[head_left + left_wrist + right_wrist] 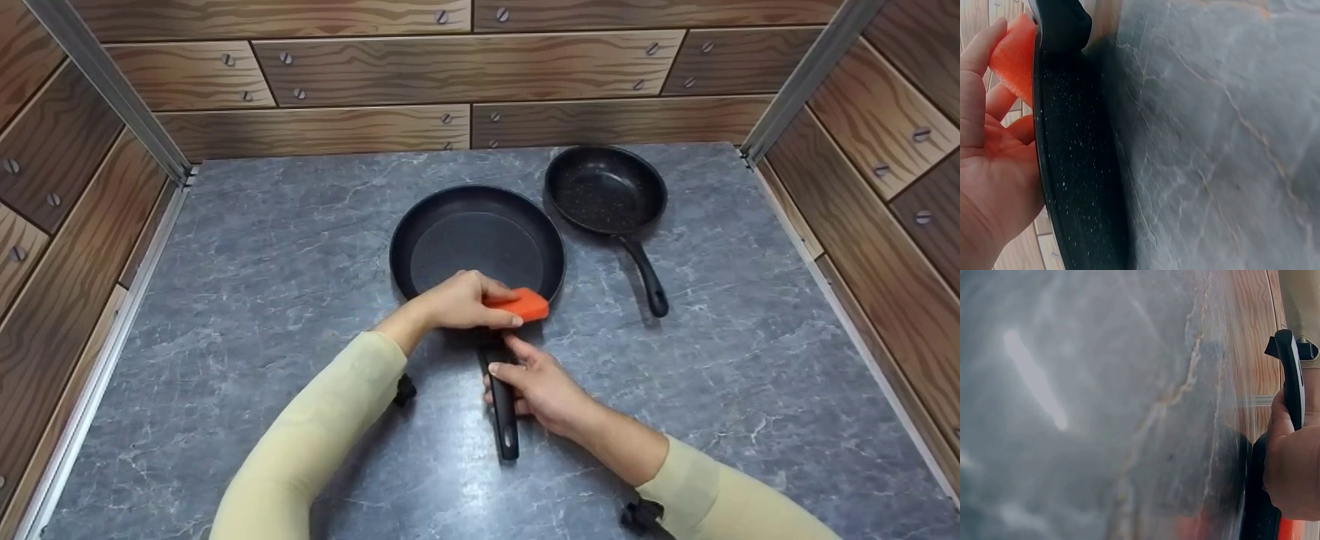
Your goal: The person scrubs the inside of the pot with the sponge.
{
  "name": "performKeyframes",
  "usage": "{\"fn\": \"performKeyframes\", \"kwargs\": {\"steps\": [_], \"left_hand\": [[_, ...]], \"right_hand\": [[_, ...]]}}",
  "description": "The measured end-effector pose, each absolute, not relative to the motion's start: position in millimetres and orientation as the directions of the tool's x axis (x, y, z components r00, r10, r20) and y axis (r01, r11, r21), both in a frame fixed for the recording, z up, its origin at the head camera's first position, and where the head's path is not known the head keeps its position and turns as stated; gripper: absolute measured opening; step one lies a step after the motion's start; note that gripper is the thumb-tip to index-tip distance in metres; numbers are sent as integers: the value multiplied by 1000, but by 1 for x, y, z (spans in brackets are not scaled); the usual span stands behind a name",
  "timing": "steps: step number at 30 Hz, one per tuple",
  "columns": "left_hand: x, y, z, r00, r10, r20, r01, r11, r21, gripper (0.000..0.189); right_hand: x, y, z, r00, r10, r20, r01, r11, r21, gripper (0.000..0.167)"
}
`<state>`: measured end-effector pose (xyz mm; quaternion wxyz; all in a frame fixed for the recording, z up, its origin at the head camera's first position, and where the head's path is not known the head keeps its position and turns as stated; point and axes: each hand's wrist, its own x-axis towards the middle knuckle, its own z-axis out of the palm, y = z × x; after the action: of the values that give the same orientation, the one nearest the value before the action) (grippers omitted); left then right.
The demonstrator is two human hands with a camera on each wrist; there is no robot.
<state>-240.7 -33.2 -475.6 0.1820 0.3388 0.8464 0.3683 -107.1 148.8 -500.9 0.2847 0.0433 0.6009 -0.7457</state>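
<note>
A large black frying pan (480, 232) stands in the middle of the grey marbled tabletop, its handle (505, 420) toward the person. Over the pan's near rim, my left hand (469, 301) pinches an orange sponge (529, 304) between thumb and fingers. In the left wrist view the sponge (1015, 56) is at the rim, beside the pan's speckled outer wall (1072, 152). My right hand (544, 390) grips the handle near the pan, thumb on top and fingers around below. The right wrist view shows that hand (1294, 467) around the handle (1291, 371).
A smaller black speckled frying pan (606, 191) lies at the back right, its handle (649, 281) pointing toward the front. Wood-patterned walls (465, 67) enclose the tabletop (285, 247) at the back and both sides, with metal rails along the side edges.
</note>
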Motion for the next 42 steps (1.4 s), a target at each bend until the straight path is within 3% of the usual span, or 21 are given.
{"fn": "performKeyframes", "kwargs": {"steps": [28, 42], "left_hand": [[-259, 7, -488, -749, 663, 17, 395, 425, 815, 60], [-261, -1, -473, -698, 701, -146, 438, 580, 687, 67]], "right_hand": [[-107, 150, -497, -827, -376, -418, 485, -101, -869, 87], [-109, 151, -497, -822, -381, -423, 492, -103, -864, 88]]}}
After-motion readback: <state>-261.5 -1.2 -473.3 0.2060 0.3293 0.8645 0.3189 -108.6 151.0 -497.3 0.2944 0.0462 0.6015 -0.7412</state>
